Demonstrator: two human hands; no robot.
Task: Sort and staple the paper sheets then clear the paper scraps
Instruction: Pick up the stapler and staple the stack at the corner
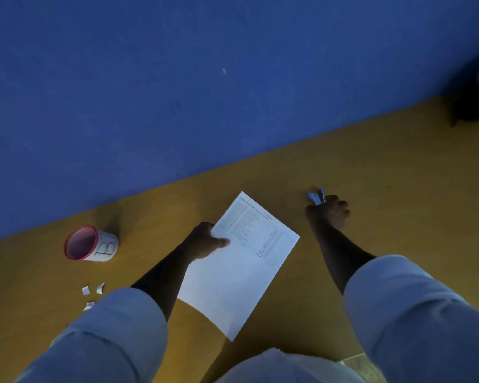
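Observation:
My left hand (205,240) grips the left edge of the white paper sheets (241,269), thumb on top, holding them tilted above the yellow-brown table (371,175). Printed rows cover the upper half of the top sheet. To the right of the sheets, my right hand (328,214) is curled round a small blue and black stapler (317,197), whose tip sticks out past the fingers near the table surface. Three small white paper scraps (93,294) lie on the table at the lower left, beside my left sleeve.
A white cup with a red rim and a letter B (94,244) lies on its side left of the sheets. A blue wall (205,78) runs along the table's far edge. A dark object (476,100) sits at the far right corner.

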